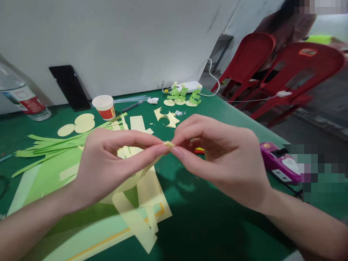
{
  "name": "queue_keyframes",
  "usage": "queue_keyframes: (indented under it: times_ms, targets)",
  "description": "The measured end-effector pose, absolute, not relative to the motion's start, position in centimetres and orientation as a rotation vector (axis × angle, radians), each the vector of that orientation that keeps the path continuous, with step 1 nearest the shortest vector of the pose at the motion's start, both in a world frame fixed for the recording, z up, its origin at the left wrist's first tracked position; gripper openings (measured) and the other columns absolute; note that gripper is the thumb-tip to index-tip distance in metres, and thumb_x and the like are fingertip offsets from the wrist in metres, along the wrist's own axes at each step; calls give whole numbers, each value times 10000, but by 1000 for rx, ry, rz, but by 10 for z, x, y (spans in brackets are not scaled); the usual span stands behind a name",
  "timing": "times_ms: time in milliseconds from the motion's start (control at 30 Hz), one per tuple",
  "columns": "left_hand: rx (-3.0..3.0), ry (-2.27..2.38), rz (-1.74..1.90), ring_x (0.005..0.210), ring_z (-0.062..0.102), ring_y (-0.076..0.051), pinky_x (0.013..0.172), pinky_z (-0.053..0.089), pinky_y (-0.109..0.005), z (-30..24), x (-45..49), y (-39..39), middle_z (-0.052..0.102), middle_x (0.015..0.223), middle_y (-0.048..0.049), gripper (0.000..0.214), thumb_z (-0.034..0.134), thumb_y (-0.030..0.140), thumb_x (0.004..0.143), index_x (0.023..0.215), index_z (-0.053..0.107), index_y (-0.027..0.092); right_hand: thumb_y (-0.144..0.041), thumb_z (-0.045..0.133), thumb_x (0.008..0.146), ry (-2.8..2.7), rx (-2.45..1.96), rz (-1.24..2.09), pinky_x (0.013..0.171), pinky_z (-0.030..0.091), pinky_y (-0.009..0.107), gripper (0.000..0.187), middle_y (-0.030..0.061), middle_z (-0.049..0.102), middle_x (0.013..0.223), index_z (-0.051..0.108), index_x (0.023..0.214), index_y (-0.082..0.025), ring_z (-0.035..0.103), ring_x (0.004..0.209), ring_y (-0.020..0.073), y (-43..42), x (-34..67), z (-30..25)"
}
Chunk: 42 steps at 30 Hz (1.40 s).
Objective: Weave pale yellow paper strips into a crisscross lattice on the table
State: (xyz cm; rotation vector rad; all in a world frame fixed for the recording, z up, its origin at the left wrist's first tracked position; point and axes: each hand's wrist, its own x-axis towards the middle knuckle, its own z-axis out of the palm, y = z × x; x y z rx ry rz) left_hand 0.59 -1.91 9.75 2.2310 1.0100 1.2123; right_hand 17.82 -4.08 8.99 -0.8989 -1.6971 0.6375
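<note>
Thumb and fingertips of my left hand [108, 163] pinch one side of a pale yellow paper strip [168, 144], and my right hand [220, 159] pinches it from the other side. The strip looks folded where the fingertips meet, and a longer tail of it hangs down behind my left hand. A small red and yellow object [199, 150] shows behind my right fingers; whether it lies on the table or is in the hand I cannot tell. Under my left hand are yellow paper strips [134, 223] and green sheets [87, 217].
Green strips [57, 145], yellow discs [84, 123] and scraps [167, 116] lie on the green table [212, 232]. Small paper figures [179, 96], a paper cup [104, 107], a bottle [24, 96] and a phone [70, 87] line the wall. A purple device [281, 163] sits right. A person sits beyond.
</note>
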Motion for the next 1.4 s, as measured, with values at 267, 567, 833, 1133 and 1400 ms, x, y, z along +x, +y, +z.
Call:
queue_keyframes:
  times_ms: [267,567,833,1133,1400]
  targets:
    - [2092,953,1199,542,619,-42,505,483,-70,96,6,-22,696,666,97,79,674,166,716,703,687,243,-103,578,727,-1600,-937,668,421,399,193,96,-11,585,707,585,707,-196,506,559,66,-44,178,90]
    - [2088,926,1201,496,583,-21,465,456,-52,95,8,-22,691,642,115,97,695,145,687,669,666,236,-42,569,692,-1643,-919,628,432,403,184,153,-22,564,661,547,662,-191,513,561,65,-45,172,87]
    - [2038,915,1186,508,597,-53,467,484,-102,93,9,-22,687,638,87,99,695,141,684,671,664,234,-18,514,693,-1624,-903,666,372,365,151,165,-24,550,666,552,668,-177,444,471,24,-47,171,88]
    - [2009,884,1224,540,603,-11,517,479,-35,93,9,-23,688,666,123,112,681,139,707,672,649,240,-46,546,695,-1628,-912,682,398,387,168,134,-17,562,676,565,684,-179,489,525,48,-46,172,85]
    - [2020,887,1232,528,595,-14,507,479,-39,92,10,-20,679,642,118,105,691,148,699,659,654,237,-39,551,692,-1636,-937,629,451,403,188,154,-19,581,674,570,680,-191,529,603,72,-45,172,84]
